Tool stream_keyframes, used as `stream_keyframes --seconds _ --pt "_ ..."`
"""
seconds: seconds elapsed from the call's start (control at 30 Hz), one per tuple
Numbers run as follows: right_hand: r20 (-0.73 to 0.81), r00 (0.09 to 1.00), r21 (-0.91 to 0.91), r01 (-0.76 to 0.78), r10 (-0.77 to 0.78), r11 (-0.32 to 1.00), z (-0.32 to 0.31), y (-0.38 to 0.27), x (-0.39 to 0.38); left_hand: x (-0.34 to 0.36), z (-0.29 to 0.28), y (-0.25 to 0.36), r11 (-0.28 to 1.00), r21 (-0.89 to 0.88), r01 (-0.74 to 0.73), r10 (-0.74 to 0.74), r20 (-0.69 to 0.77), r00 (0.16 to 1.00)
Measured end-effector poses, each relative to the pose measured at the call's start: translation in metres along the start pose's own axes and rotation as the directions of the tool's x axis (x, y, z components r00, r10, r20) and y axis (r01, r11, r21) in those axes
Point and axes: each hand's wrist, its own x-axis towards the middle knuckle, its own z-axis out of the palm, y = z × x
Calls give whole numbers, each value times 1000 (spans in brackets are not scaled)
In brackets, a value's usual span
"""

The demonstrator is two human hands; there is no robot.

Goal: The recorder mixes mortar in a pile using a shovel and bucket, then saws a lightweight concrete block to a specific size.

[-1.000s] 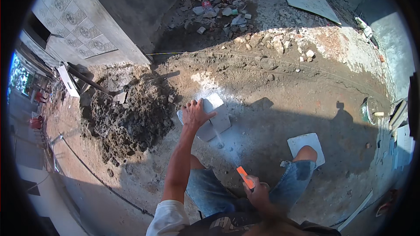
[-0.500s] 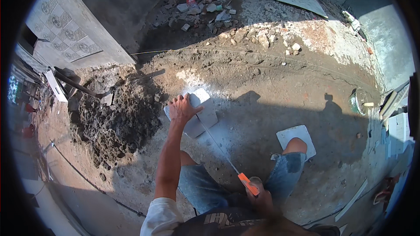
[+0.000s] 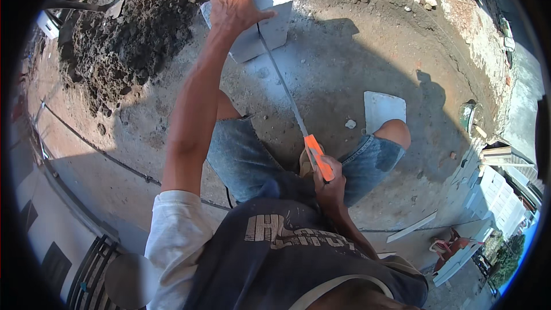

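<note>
A pale white block point(image 3: 251, 47) lies on the dusty ground in front of me. My left hand point(image 3: 234, 10) grips its top, fingers spread and bent over the far edge, thumb stretched to the right. From beside that thumb the thin blade of a handsaw point(image 3: 282, 77) runs back toward my body, seen edge-on. Its far end meets the block; how deep it sits there I cannot tell. Between my knees my right hand point(image 3: 331, 188) is closed around the saw's orange handle point(image 3: 318, 157).
White dust point(image 3: 278, 83) covers the ground around the block. Another white slab point(image 3: 383, 110) lies by my right knee, with a small chip point(image 3: 350, 123) beside it. A dark heap of wet soil or mortar point(image 3: 135, 28) rises at left; a bucket point(image 3: 468, 113) stands at right.
The view has tilted down, so the block and hands appear higher and larger. Both hands keep their holds; I cannot make out any movement of the saw against the block.
</note>
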Motion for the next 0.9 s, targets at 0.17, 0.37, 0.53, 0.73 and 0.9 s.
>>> stream_keyframes --seconds 0.17,0.37,0.53,0.73,0.9 --pt "-11 991 -159 127 -130 979 69 -8 172 -13 22 23 998 -26 -64 61 -99 993" --pt "-22 995 -93 99 -101 991 22 23 20 7 24 -27 1000 -12 -18 17 -29 999" --pt "-32 992 -98 117 -121 988 25 16 71 1 9 -1 999 21 -27 29 -91 995" --pt "79 995 -200 81 -66 976 65 -12 142 -7 28 -3 995 -76 -60 52 -107 993" --pt "74 997 -74 -22 27 997 4 28 13 14 5 -25 1000 -8 -8 8 -5 1000"
